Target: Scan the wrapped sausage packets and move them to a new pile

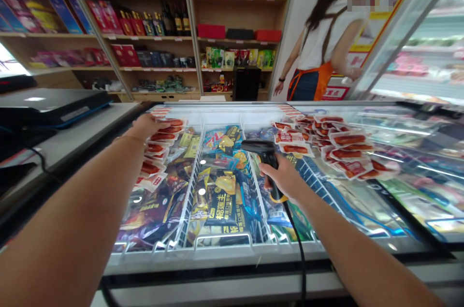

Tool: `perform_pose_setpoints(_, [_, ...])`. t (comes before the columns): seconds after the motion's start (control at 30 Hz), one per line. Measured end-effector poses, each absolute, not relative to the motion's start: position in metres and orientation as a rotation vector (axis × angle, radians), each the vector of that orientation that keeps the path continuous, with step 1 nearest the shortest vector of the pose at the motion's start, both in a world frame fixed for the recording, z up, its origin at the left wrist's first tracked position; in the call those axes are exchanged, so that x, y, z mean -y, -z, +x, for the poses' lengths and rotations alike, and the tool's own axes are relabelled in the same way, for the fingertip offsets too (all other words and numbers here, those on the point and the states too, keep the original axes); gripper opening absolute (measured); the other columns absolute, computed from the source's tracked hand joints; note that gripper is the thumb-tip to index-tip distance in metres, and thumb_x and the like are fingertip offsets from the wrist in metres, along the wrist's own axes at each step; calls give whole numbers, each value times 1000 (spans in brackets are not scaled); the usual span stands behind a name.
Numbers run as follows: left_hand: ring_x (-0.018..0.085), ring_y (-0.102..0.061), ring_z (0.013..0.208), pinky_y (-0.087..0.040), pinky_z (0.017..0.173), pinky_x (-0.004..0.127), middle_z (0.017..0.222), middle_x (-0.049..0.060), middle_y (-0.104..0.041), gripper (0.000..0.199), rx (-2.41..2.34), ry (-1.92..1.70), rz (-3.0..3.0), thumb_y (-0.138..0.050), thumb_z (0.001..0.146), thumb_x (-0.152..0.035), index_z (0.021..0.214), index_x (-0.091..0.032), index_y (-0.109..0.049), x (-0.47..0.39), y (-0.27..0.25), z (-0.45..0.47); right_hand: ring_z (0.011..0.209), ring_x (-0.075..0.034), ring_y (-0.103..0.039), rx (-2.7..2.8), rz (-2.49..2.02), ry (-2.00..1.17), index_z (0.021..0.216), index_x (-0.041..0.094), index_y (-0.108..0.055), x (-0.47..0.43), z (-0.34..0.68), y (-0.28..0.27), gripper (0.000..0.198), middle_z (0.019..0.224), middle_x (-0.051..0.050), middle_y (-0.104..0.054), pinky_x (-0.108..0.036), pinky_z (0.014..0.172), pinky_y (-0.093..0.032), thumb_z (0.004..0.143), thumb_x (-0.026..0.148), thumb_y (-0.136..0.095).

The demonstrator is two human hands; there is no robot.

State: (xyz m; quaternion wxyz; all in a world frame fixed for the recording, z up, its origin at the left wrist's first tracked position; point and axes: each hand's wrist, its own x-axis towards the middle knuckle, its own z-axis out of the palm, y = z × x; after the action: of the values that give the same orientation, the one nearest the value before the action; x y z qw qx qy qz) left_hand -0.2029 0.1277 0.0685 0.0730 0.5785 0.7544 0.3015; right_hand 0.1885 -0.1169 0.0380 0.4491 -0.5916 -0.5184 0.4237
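My left hand (146,125) reaches to the far left of a chest freezer (224,261). Its fingers stretch out flat, and the fingertips touch the farthest sausage pack (173,123) in an overlapping row. Closer to me in that row lies another sausage pack (150,168). My right hand (284,176) is wrapped around the grip of a black barcode scanner (266,152), held above the freezer's middle with its head pointing left. A black cable (299,244) hangs from the scanner's handle. Right of the scanner, several sausage packs (348,140) lie in a loose heap.
White wire dividers (192,186) split the freezer, where bagged ice creams (221,200) lie. A flat black device (54,104) stands on the left counter. Behind are shelves (152,36) of boxes and bottles. A person (326,41) in an orange apron stands back right.
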Motion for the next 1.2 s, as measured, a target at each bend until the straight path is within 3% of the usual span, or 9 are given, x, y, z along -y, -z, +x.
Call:
perform_pose_setpoints(0.17, [7, -43, 58, -34, 63, 18, 53, -10, -49, 36, -2122, -886, 1793, -87, 65, -27, 91, -12, -67, -125, -74, -195, 39, -12, -57, 1270, -1429, -1047, 85, 21, -50, 115, 189, -35, 23, 63, 4, -61, -25, 42, -46, 75, 36, -64])
perform_pose_setpoints(0.37, [8, -45, 47, -38, 51, 21, 54, -6, -57, 28, -1776, -1199, 1667, -85, 60, -24, 81, -15, -70, -89, -85, -133, 39, -13, -57, 1288, -1421, -1036, 89, 20, -52, 118, 186, -36, 25, 65, 4, -61, -25, 41, -46, 75, 37, -64])
perform_pose_setpoints(0.53, [11, -56, 53, -51, 58, 25, 54, -3, -58, 17, -1501, -1266, 1398, -78, 63, -19, 64, -15, -62, -45, -63, -68, 40, -13, -57, 1341, -1361, -1059, 88, 20, -53, 125, 183, -40, 23, 65, 3, -62, -26, 42, -47, 75, 35, -65])
perform_pose_setpoints(0.67, [12, -60, 58, -57, 66, 29, 57, -4, -59, 12, -1350, -1350, 1243, -72, 67, -18, 64, -16, -61, -22, -33, -42, 40, -12, -57, 1371, -1350, -1044, 85, 21, -51, 130, 180, -41, 20, 63, 4, -61, -25, 41, -46, 75, 32, -64])
perform_pose_setpoints(1.2, [14, -59, 55, -50, 54, 26, 59, -2, -59, 19, -1465, -1427, 1378, -58, 79, -34, 78, -17, -65, -21, -3, -50, 39, -13, -56, 1585, -1436, -931, 84, 22, -49, 148, 167, -47, 17, 50, 7, -55, -25, 45, -45, 79, 33, -61])
